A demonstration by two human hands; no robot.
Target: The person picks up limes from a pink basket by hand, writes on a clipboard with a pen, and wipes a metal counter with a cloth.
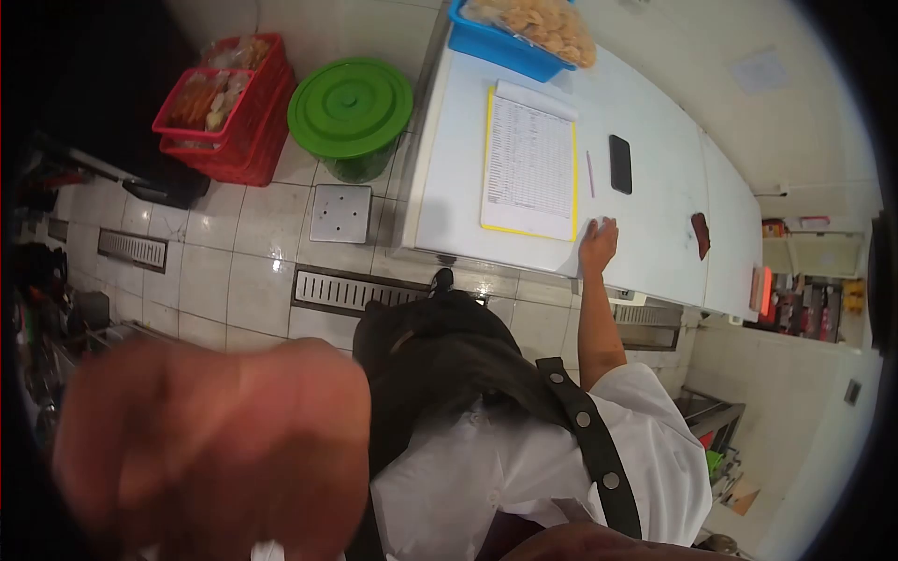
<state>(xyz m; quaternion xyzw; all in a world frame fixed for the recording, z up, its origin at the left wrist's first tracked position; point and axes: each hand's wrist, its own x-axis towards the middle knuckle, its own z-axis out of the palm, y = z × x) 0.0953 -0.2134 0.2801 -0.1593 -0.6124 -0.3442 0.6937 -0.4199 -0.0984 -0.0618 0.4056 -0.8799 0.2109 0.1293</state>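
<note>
My left hand [215, 449] is very close to the camera at the lower left, large and blurred. Its outline is rounded, and I cannot make out its fingers or anything in them. My right hand [599, 245] rests on the front edge of the white table [655, 252], fingers loosely apart and nothing in them. Just beside it lies a yellow-edged clipboard [485, 196] with a printed form [531, 159] full of rows. A thin pen [590, 174] and a black phone [620, 164] lie beyond that hand.
On the table stand a blue basket [505, 54] with a bag of light-brown food [543, 23] and a dark red object [701, 236]. Left of the table are a green lidded bucket [351, 107], stacked red crates [224, 112] and a metal floor plate [340, 213]. A drain grate [346, 292] crosses the tiled floor.
</note>
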